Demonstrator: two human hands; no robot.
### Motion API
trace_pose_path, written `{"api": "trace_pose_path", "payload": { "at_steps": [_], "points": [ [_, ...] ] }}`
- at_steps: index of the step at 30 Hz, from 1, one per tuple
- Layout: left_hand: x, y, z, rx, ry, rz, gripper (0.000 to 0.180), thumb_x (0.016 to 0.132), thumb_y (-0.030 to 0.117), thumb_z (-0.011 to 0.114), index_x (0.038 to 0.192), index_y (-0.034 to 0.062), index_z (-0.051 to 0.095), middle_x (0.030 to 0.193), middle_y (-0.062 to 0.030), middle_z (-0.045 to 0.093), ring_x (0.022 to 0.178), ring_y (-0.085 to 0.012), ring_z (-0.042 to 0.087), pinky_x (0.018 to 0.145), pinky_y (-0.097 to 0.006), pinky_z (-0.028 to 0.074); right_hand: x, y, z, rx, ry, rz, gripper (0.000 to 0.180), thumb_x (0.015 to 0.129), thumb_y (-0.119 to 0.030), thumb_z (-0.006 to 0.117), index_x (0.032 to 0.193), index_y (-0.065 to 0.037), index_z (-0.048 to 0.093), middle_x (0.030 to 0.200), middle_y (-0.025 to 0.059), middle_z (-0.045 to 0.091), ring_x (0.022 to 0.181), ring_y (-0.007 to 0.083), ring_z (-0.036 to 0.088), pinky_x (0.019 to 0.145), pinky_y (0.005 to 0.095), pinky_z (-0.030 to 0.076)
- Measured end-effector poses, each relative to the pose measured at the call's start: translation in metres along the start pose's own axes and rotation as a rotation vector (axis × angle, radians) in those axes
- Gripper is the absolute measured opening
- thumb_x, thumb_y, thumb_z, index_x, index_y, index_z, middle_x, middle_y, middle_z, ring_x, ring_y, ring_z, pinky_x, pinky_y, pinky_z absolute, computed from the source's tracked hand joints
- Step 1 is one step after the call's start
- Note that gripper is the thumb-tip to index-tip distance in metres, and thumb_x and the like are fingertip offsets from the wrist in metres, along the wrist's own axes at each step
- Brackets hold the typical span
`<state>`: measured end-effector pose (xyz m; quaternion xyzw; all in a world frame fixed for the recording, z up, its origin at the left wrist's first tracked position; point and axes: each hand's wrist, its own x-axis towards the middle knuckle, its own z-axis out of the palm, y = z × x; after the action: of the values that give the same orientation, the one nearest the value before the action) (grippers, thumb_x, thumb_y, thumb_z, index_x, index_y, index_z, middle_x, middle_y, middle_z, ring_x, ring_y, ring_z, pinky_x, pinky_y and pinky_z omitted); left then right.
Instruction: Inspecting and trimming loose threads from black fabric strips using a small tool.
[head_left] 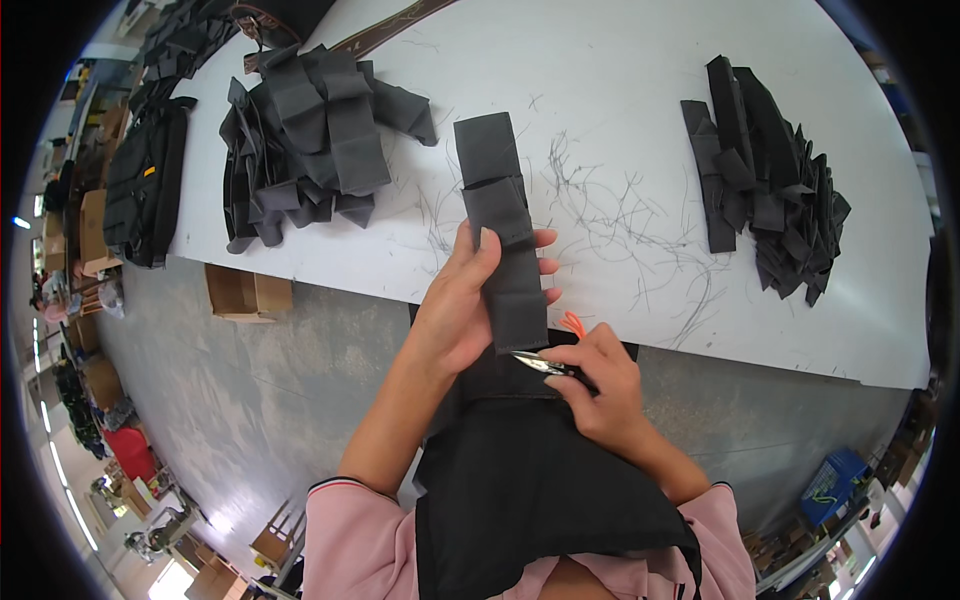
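a dark fabric strip (pixel 518 262) is held by the left hand (pixel 452 305), metal snips (pixel 538 364) by the right hand (pixel 610 392), at the strip's lower end.

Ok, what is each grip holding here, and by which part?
Left grip: a dark grey fabric strip, around its lower half, thumb on top. Right grip: small metal snips, by the dark handle, blades exposed.

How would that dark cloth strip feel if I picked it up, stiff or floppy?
The cloth strip is probably fairly stiff, since its top end sticks out straight past the left hand. It likely bends too: the strips piled at left fold and droop. It looks thin, so maybe it's light.
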<state>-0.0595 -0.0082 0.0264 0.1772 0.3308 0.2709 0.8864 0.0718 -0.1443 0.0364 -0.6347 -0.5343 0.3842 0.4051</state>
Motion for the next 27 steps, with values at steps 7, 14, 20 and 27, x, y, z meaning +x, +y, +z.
{"api": "trace_pose_path", "payload": {
  "at_steps": [7,14,20,27],
  "points": [
    [0.004,-0.003,0.004,-0.001,-0.043,-0.009,0.042,0.096,0.030,0.046,0.130,0.0097,0.032,0.130,-0.0148,0.047,0.105,-0.0248,0.055,0.084,-0.040,0.052,0.048,0.015,0.002,0.174,-0.001,0.105,0.028,0.067,0.000,0.074,0.092,-0.004,0.063,0.076,0.0035,0.041,0.062,0.0141,0.042,0.060,0.0235,0.040],
    [0.007,0.007,0.007,0.043,0.062,0.016,0.034,0.097,0.026,0.045,0.125,0.0085,0.038,0.118,-0.0129,0.057,0.088,-0.0188,0.060,0.070,-0.033,0.054,0.018,0.021,0.021,-0.191,0.036,-0.515,0.035,0.049,0.005,0.063,0.083,-0.006,0.062,0.068,0.0033,0.046,0.054,0.0188,0.052,0.046,0.0297,0.041],
    [0.004,0.000,0.006,0.237,0.180,0.153,0.029,0.098,0.023,0.043,0.120,0.0054,0.040,0.110,-0.0151,0.060,0.073,-0.0183,0.062,0.062,-0.030,0.054,0.012,0.000,0.009,-0.190,-0.032,-0.360,0.036,0.055,0.000,0.070,0.089,-0.007,0.062,0.075,0.0040,0.050,0.060,0.0194,0.054,0.051,0.0298,0.043],
    [-0.001,-0.003,0.012,0.212,0.164,0.121,0.030,0.098,0.024,0.043,0.120,0.0048,0.039,0.111,-0.0164,0.059,0.074,-0.0196,0.063,0.063,-0.030,0.054,0.013,-0.001,-0.011,-0.381,0.245,-0.228,0.034,0.064,-0.004,0.074,0.097,-0.007,0.063,0.077,0.0046,0.051,0.059,0.0192,0.051,0.053,0.0311,0.041]
  ]
}}
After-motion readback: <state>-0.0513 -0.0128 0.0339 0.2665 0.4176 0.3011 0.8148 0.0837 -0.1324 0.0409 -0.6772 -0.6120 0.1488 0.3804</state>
